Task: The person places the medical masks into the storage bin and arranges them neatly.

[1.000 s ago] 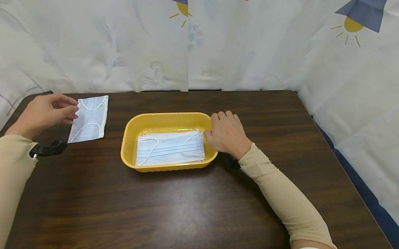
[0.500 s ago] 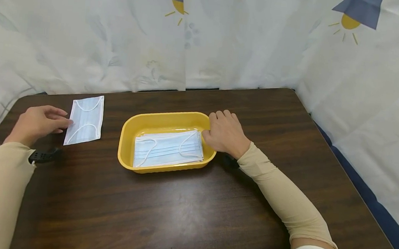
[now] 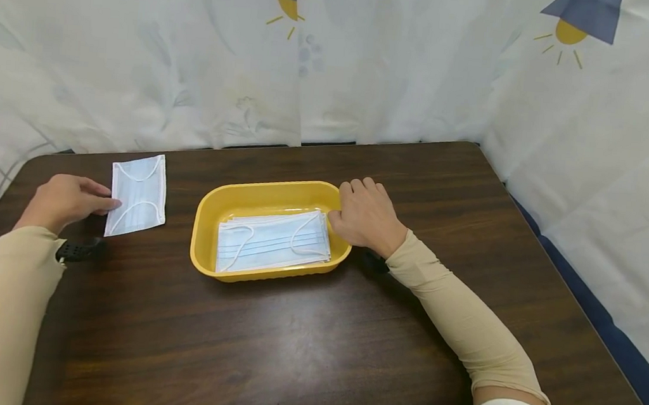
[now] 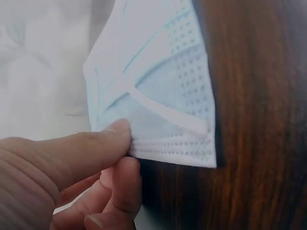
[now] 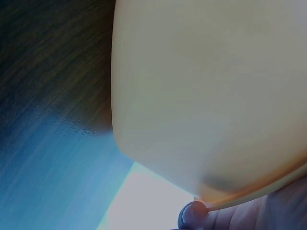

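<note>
At the left of the table my left hand [image 3: 69,201] pinches the near-left edge of a pale blue face mask [image 3: 140,197] with white ear loops. In the left wrist view the thumb [image 4: 112,139] lies on top of the mask's edge and the fingertips are beneath it. My right hand [image 3: 369,215] grips the right end rim of a yellow plastic basket [image 3: 201,237]. Several stacked face masks [image 3: 275,243] lie flat inside the basket. The right wrist view is filled mostly by the basket's outer wall [image 5: 206,96], with fingers at its rim.
A dark brown wooden table [image 3: 290,352] carries everything. Behind it and along the right side hangs a white printed curtain [image 3: 198,59]. Blue fabric [image 3: 607,314] shows past the table's right edge.
My left hand has come down to the single mask and now pinches its edge. The right hand has kept its grip on the basket. The head view has shifted slightly.
</note>
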